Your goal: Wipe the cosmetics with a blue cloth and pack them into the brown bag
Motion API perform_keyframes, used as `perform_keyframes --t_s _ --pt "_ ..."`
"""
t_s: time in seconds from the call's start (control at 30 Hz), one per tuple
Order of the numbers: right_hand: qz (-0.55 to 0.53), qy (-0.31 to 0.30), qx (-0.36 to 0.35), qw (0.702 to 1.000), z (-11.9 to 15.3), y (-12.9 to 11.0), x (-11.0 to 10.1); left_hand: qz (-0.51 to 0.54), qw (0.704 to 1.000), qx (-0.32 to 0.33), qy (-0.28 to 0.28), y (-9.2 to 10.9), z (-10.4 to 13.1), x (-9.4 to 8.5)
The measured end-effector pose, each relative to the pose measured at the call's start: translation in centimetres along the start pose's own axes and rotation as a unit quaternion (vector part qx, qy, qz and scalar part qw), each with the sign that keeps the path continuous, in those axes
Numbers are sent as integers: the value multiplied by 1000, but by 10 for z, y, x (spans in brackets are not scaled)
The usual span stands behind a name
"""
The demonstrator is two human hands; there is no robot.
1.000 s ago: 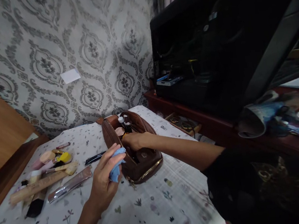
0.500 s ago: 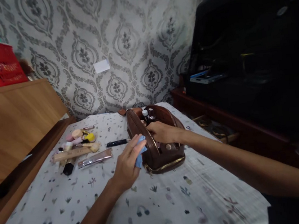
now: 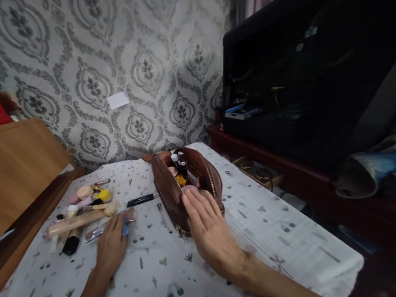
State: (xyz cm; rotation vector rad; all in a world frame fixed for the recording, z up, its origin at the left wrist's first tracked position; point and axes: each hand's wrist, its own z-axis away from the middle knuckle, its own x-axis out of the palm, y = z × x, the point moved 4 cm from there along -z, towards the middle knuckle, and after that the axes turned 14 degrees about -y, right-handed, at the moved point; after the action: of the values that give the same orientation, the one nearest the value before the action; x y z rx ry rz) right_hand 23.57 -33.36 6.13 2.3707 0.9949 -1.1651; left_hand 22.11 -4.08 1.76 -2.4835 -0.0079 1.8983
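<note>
Both hands just shifted: the left hand (image 3: 111, 243) dropped to the surface (image 3: 208, 291), grip closed on the blue cloth (image 3: 125, 228) beside the cosmetics (image 3: 83, 213), while the right hand (image 3: 207, 224), fingers open, left the brown pouch (image 3: 177, 189) mid-surface — digging inside looks paused.

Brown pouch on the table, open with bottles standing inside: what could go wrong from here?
The right hand lies flat against the near end of the brown pouch; a push could tip it and spill the bottles standing in its open top. The left hand, pressing a blue cloth to the table, sits right beside the loose makeup items and could knock some of them away.
</note>
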Motion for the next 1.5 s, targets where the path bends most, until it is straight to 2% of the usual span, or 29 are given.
perform_keyframes --t_s 0.17,0.27,0.43,0.53,0.63,0.77,0.87,1.0,1.27,1.5 --pt "-33 20 -15 999 5 -16 -1 -21 999 -17 -24 -1 -2 8" --pt "-79 9 -82 993 5 -29 -1 -26 999 -17 -21 -2 -3 9" --pt "-146 -70 -205 965 -2 -65 14 -33 999 -16 -26 -2 -5 9" --pt "-151 -131 -244 949 -10 -87 29 -27 999 -13 -26 0 -5 7" --pt "-166 -176 -255 936 -18 -100 48 -19 1000 -8 -15 0 -5 5" --pt "-190 -226 -238 925 -23 -104 77 -8 1000 0 6 -2 -4 3" --pt "-216 -247 -238 914 -24 -102 90 -7 1000 7 19 -4 -5 2" --pt "-217 -245 -244 913 -24 -98 90 -1 1000 8 20 -5 -6 2" --pt "-216 -291 -248 899 -26 -95 80 14 1000 10 10 2 -6 -3" --pt "-228 -258 -248 906 -27 -96 85 44 998 38 21 11 -7 -5"
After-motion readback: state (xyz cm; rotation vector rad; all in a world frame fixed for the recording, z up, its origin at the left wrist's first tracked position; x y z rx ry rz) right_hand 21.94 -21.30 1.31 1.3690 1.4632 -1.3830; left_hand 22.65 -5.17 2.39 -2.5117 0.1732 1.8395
